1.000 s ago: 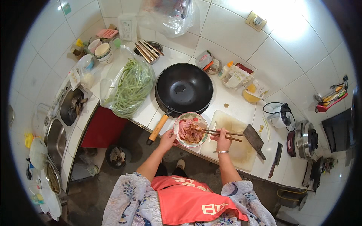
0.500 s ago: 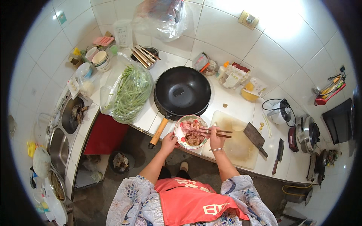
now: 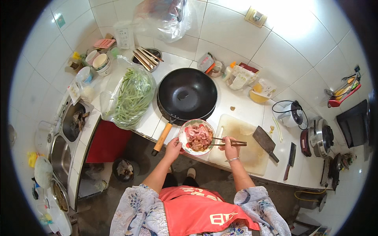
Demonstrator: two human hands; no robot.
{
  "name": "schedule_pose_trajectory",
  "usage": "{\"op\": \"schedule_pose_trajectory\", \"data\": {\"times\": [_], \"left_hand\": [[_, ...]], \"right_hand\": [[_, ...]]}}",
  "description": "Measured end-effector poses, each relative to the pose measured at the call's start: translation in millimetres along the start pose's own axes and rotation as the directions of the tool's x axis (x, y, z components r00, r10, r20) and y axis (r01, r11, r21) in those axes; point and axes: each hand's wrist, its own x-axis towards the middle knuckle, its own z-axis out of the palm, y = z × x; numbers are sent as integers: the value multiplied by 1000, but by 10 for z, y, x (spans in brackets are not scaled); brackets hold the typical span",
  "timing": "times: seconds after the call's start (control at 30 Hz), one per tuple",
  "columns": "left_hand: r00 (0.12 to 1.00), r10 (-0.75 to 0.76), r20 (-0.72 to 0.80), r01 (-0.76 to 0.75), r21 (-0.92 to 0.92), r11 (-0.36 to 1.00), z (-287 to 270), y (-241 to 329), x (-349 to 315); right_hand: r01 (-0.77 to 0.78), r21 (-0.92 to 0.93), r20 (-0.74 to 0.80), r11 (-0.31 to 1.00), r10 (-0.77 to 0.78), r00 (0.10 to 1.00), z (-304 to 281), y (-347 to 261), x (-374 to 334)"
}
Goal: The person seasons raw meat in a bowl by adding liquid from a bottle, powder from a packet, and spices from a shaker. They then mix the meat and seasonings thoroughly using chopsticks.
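Note:
My left hand (image 3: 173,150) grips the left rim of a patterned white bowl (image 3: 183,138) at the counter's front edge. Raw sliced meat (image 3: 199,137) fills much of the bowl. In my right hand (image 3: 229,148) is a pair of dark chopsticks (image 3: 239,143), their tips at the right side of the meat. Directly behind the bowl sits a black wok (image 3: 187,94) with a wooden handle (image 3: 163,137) that points toward me. A pale cutting board (image 3: 247,157) lies beneath and beside my right hand.
Right of the board lie a cleaver (image 3: 264,142) and a narrower knife (image 3: 290,160). A clear bag of green vegetables (image 3: 133,98) stands left of the wok. Chopsticks in a holder (image 3: 147,58), seasoning packets (image 3: 241,78) and a rice cooker (image 3: 321,135) line the back and right. Sinks (image 3: 62,153) are at left.
The chopsticks have shifted from across the meat to the bowl's right side, and my right hand has moved slightly right. The meat is now heaped together more in the bowl.

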Motion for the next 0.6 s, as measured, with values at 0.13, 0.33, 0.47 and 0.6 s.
{"op": "schedule_pose_trajectory", "data": {"times": [0.13, 0.33, 0.47, 0.6], "left_hand": [[1000, 13, 7, -13, 21, 1000, -14, 36, -19], [998, -56, 25, 56, 5, 998, -40, 67, -30], [998, -47, 41, 47, 3, 999, -58, 38, -9], [998, -37, 46, 37, 5, 999, -20, 62, -16]], "right_hand": [[-69, 225, -135, 972, 101, 986, 137, 190, 98], [-52, 382, -80, 923, 89, 993, 79, -142, -11], [7, 365, -21, 931, 0, 1000, 272, -245, -21], [-92, 299, 152, 950, 48, 987, 402, 10, -22]]}}
